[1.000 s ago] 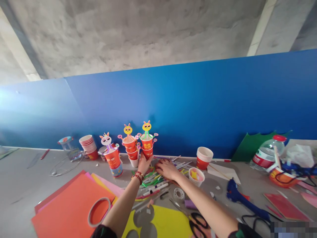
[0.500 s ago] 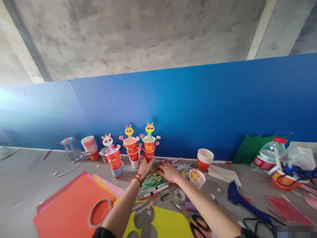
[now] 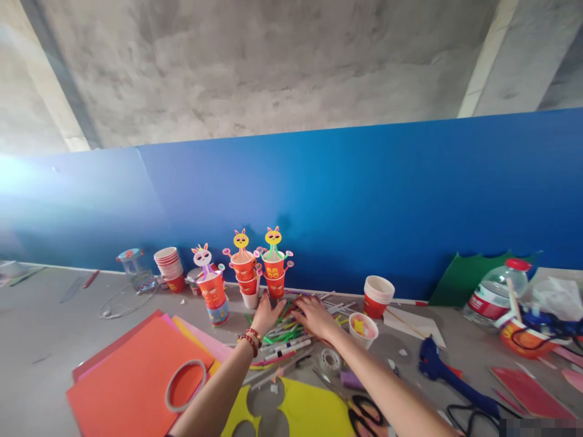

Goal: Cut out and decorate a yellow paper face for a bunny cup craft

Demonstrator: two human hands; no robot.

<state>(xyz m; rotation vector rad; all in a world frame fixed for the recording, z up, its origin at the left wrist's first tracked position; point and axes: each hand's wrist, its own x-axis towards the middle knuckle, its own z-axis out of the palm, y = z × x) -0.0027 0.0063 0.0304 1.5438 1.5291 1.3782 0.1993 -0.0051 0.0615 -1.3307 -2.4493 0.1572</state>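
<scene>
The left grip (image 3: 268, 315) had its fingers parted and unclenched at the foot of the green-necked figure (image 3: 274, 267), which stood upright just beyond it; whether the fingertips touched the lower cup could not be told. The right grip (image 3: 315, 317) lay spread over the sticks (image 3: 286, 331), grasping nothing visible. A second figure (image 3: 243, 266) stood close to the first, beyond and left of the left grip, their side discs nearly meeting. Good handling here seemed to call for light fingers low on the cup wall, away from the thin neck and discs, and an unhurried, level withdrawal, with the right grip keeping loose sticks from nudging the base.
</scene>
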